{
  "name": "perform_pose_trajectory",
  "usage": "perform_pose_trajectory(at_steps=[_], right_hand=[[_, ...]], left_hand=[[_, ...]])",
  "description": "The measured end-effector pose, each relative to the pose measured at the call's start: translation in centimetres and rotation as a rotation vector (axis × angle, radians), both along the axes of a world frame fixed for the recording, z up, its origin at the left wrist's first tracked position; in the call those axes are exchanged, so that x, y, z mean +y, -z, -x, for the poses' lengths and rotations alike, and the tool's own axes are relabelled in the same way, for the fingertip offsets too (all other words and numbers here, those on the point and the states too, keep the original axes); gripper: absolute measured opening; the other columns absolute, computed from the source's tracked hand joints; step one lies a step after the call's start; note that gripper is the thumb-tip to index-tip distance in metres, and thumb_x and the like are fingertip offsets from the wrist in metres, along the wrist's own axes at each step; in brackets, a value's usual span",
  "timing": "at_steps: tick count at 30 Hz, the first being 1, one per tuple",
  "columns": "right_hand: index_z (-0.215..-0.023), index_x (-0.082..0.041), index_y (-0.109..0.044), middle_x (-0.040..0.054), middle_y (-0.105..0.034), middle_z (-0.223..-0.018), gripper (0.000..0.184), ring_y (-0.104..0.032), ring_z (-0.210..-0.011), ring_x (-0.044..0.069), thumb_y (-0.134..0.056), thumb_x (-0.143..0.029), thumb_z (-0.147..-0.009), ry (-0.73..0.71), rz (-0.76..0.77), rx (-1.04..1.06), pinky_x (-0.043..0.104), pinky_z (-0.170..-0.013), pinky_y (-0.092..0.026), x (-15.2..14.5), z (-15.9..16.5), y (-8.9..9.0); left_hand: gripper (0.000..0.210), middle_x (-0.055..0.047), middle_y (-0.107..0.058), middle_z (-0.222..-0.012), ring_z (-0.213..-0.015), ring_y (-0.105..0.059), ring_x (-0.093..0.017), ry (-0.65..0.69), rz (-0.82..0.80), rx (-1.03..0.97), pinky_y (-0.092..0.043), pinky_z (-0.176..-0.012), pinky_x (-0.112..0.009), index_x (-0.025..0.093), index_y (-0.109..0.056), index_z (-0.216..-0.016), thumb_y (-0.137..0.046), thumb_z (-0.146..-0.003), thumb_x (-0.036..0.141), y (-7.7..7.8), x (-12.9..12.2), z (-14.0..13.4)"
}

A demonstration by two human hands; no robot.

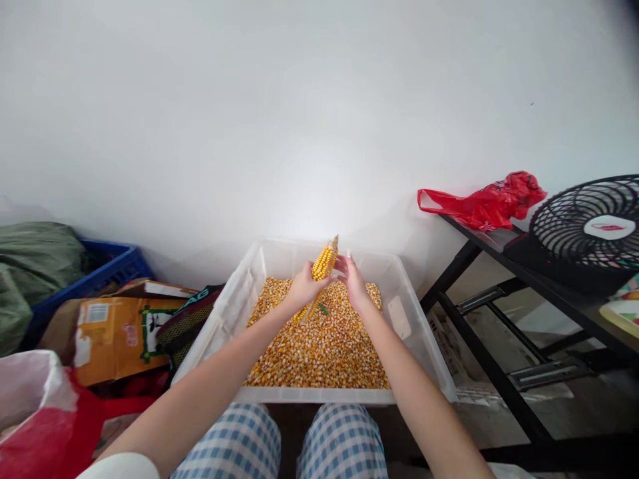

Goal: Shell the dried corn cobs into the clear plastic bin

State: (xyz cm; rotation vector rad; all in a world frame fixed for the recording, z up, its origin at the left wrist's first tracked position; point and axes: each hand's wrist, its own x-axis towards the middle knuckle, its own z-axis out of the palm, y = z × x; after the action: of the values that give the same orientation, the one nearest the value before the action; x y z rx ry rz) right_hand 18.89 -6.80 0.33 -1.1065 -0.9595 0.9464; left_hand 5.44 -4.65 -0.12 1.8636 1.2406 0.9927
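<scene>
My left hand is closed around an ear of corn, its dry pointed tip tilted up and to the right. Yellow kernels still cover the side facing me. Close against the ear's right side is my right hand, thumb and fingers apart; whether its fingertips touch the ear is hard to tell. Both hands are above a translucent plastic bin that holds a thick layer of loose corn kernels. Under my left hand, a thin pale stalk-like piece and a small green object show against the kernels.
A black rack on the right bears a red plastic bag and a black fan. To the left are a cardboard box, a blue crate and a red-and-white bag. A white wall rises behind the bin.
</scene>
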Motion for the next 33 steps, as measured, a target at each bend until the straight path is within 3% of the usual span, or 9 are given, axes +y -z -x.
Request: perform_pose_trajectory(at_steps=[2,5,10,18,26,33], right_hand=[[-0.095,-0.021,-0.055,0.0036,-0.062,-0.093,0.044,-0.057,-0.085,0.016,-0.040,-0.058,-0.074,-0.065,-0.052,0.078,0.026,-0.067,-0.045,-0.2,0.4,-0.6],[-0.093,-0.021,-0.052,0.0016,-0.062,-0.082,0.039,-0.058,-0.075,0.014,-0.049,-0.053,-0.072,-0.041,-0.059,0.099,0.024,-0.063,-0.044,-0.3,0.8,-0.5],[-0.087,-0.021,-0.049,-0.0008,-0.057,-0.074,0.035,-0.055,-0.069,0.013,-0.050,-0.052,-0.071,0.044,-0.025,0.030,0.024,-0.061,-0.043,-0.2,0.6,0.6],[-0.101,-0.025,-0.046,0.0018,-0.055,-0.088,0.038,-0.053,-0.083,0.015,-0.039,-0.054,-0.077,0.085,-0.012,-0.157,0.028,-0.074,-0.042,-0.8,0.4,0.5],[-0.099,-0.026,-0.044,0.0005,-0.053,-0.081,0.038,-0.054,-0.076,0.016,-0.040,-0.055,-0.076,0.054,-0.017,-0.090,0.028,-0.069,-0.044,-0.6,0.7,0.3],[-0.096,-0.025,-0.046,0.0003,-0.053,-0.078,0.038,-0.053,-0.074,0.015,-0.032,-0.056,-0.079,0.163,-0.009,-0.270,0.028,-0.069,-0.042,-0.8,0.4,1.0]], left_hand=[[0.053,-0.005,-0.063,-0.080,-0.073,-0.059,-0.021,0.005,-0.027,0.136,-0.040,-0.060,-0.027,0.018,-0.047,-0.095,-0.059,-0.059,0.057,0.0,-0.6,-0.3],[0.046,-0.004,-0.063,-0.079,-0.071,-0.060,-0.021,0.042,-0.043,0.212,-0.039,-0.057,-0.025,0.020,-0.046,-0.093,-0.059,-0.061,0.050,0.0,-1.5,-0.8],[0.037,-0.005,-0.063,-0.081,-0.069,-0.060,-0.018,0.100,0.025,0.176,-0.040,-0.056,-0.023,0.019,-0.045,-0.088,-0.058,-0.064,0.044,0.8,-2.1,-1.4],[0.041,-0.005,-0.062,-0.081,-0.070,-0.059,-0.019,0.169,0.053,0.092,-0.043,-0.058,-0.026,0.017,-0.047,-0.087,-0.061,-0.060,0.045,2.3,-0.9,-1.3],[0.043,-0.007,-0.063,-0.083,-0.071,-0.060,-0.022,0.152,0.052,0.047,-0.044,-0.059,-0.028,0.016,-0.049,-0.090,-0.061,-0.059,0.045,2.0,-1.1,-1.5],[0.041,-0.006,-0.063,-0.084,-0.074,-0.060,-0.021,0.192,0.087,0.012,-0.044,-0.062,-0.027,0.016,-0.050,-0.091,-0.062,-0.059,0.040,1.9,-1.7,-1.5]])
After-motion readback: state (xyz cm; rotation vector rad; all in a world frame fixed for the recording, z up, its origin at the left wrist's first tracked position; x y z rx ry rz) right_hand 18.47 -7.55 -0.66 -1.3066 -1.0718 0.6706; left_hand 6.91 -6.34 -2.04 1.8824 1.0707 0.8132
